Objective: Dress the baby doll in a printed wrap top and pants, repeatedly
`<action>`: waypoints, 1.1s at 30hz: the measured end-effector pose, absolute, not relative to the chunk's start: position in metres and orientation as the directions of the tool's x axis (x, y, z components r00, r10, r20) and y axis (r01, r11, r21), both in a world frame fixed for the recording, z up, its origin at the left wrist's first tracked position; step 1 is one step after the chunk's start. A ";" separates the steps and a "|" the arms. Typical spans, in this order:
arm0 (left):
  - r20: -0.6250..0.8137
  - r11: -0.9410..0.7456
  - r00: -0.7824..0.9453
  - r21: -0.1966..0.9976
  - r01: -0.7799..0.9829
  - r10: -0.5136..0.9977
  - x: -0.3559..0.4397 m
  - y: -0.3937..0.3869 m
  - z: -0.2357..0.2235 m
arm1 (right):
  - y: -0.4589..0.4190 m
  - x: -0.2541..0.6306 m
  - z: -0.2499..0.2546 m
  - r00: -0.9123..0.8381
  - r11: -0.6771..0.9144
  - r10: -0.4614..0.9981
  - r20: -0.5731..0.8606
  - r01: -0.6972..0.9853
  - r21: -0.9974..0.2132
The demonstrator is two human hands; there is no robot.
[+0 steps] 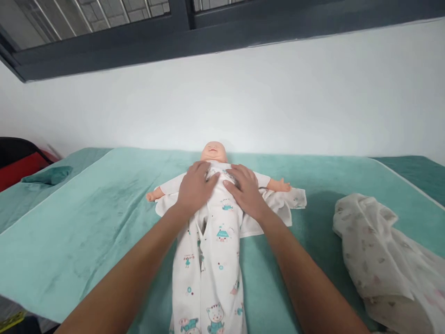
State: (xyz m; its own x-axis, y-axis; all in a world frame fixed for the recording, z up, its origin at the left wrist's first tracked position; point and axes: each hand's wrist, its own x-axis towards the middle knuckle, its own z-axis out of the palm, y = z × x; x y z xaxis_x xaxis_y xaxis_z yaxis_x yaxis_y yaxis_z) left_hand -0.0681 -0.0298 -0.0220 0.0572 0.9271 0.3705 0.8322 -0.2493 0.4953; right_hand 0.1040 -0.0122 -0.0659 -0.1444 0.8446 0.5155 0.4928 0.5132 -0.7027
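A baby doll (213,152) lies on its back with its head toward the wall and both arms stretched out sideways. White baby clothes (220,260) printed with teal cartoon figures cover its front, the long legs reaching toward me. On the chest's left side lies my left hand (198,186), fingers extended over the cloth. My right hand (246,191) rests opposite it, fingers also spread on the fabric near the doll's shoulder. Loose white cloth (266,220) spreads out beneath the doll on both sides. Parts of the chest are hidden under my hands.
A green padded cover (86,208) lies under everything. Crumpled white printed cloth (375,250) sits at the right. Red and black items (21,164) stand at the far left. Behind are a white wall (222,102) and a dark window frame (222,39).
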 end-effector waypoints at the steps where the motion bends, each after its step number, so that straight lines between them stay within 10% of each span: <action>1: 0.342 -0.219 0.011 0.577 0.787 0.940 -0.079 -0.033 -0.026 | -0.014 0.099 -0.067 -0.209 0.510 0.855 0.474 0.499 -0.701; 6: 0.379 -0.291 0.030 0.655 0.697 0.925 -0.093 -0.041 -0.044 | -0.014 0.096 -0.070 -0.176 0.431 0.900 0.398 0.481 -0.763; 11: 0.571 -0.334 0.076 0.362 0.870 0.817 -0.084 -0.049 -0.046 | -0.017 0.098 -0.066 -0.145 0.466 0.883 0.447 0.392 -0.793; 16: 0.467 -0.245 0.130 0.194 0.950 0.875 -0.092 -0.062 -0.042 | -0.024 0.104 -0.063 -0.184 0.474 0.877 0.444 0.180 -0.862; 26: 0.000 -0.190 0.229 0.557 0.808 0.973 -0.148 -0.110 -0.033 | -0.069 0.117 -0.072 -0.205 0.255 0.957 0.203 0.273 -0.927; 33: -0.068 -0.141 0.247 0.664 0.735 0.967 -0.152 -0.151 -0.037 | -0.102 0.123 -0.078 -0.312 0.244 0.942 0.123 0.385 -0.890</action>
State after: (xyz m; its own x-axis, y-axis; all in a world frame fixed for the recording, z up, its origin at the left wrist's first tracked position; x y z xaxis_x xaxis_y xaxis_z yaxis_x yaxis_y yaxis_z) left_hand -0.1525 -0.1506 -0.0365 0.2466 0.9667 -0.0682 0.7348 -0.1406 0.6636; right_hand 0.1227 -0.1018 -0.0778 -0.3122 0.9420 0.1233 0.3851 0.2441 -0.8900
